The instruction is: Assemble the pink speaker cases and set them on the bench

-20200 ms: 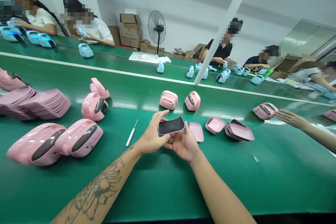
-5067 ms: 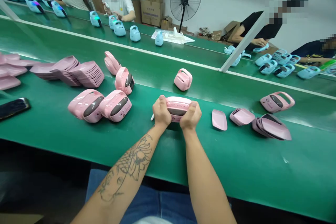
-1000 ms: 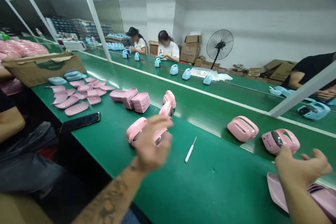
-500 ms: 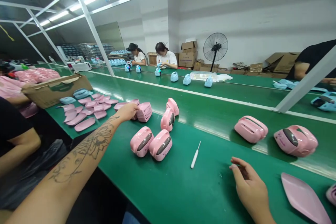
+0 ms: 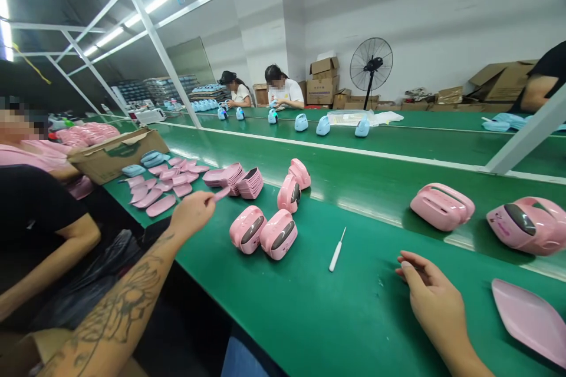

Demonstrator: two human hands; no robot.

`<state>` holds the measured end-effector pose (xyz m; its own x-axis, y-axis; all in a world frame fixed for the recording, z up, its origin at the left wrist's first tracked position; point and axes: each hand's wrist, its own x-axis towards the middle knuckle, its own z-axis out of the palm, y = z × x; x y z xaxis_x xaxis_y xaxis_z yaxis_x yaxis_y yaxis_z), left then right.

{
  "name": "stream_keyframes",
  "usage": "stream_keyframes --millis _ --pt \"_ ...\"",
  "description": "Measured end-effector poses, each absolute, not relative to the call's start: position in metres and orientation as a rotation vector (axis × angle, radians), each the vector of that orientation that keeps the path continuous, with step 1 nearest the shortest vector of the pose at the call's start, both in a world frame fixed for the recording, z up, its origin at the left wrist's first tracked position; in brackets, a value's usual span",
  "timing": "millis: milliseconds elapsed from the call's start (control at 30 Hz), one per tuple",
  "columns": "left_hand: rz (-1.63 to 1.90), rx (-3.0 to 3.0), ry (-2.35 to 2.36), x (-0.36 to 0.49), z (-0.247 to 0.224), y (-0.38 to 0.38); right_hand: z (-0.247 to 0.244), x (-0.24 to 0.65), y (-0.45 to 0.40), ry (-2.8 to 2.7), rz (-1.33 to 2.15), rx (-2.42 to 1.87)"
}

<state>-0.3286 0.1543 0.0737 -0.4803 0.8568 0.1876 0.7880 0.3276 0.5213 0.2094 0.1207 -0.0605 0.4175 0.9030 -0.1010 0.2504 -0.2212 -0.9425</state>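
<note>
Six glossy pink housings [image 5: 278, 234] sit on the green counter [image 5: 283, 318], each with a dark oval window or slot; we judge these the part already put together, though we cannot tell whether each is complete. What looks left is the pink covers: two stacks [image 5: 250, 184] near the far edge, and many loose covers [image 5: 160, 206] fanned toward the left end beside a cardboard box [image 5: 118, 156]. Our left hand [image 5: 192, 215], on the tattooed arm, reaches over the near edge of the counter; its fingers [image 5: 207, 203] pinch narrow on a thin pink cover [image 5: 221, 193], just beside the stacks. Our right hand [image 5: 435, 297] hangs low over the green surface toward the right; its fingers [image 5: 409, 265] curl loosely apart and hold nothing, and a single pink cover [image 5: 530, 321] lies just beside it at the frame's right edge. A white-handled pick [image 5: 336, 253] lies between our hands; a broad green stretch runs from it to the near edge, giving us room to move. Two more housings sit by the far edge on the right, well apart from the other four; a white strip [image 5: 354, 159] runs along that edge.
</note>
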Motion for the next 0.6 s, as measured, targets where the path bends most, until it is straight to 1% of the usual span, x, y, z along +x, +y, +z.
stream_keyframes --millis 100,200,367,500,600 --pt "0.819 1.3 2.424 -0.329 0.044 0.133 -0.061 0.208 0.122 -1.087 0.832 -1.72" --pt "0.901 1.078 2.331 -0.326 0.033 0.144 -0.065 0.211 0.123 -1.145 0.803 -1.732" --pt "1.044 0.624 2.079 -0.31 0.044 0.21 -0.072 0.215 0.124 -1.198 0.8 -1.731" --pt "1.052 0.317 1.892 -0.294 0.045 0.261 -0.074 0.216 0.123 -1.269 0.809 -1.748" --pt "1.054 0.203 1.865 -0.287 0.041 0.282 -0.072 0.217 0.122 -1.336 0.791 -1.748"
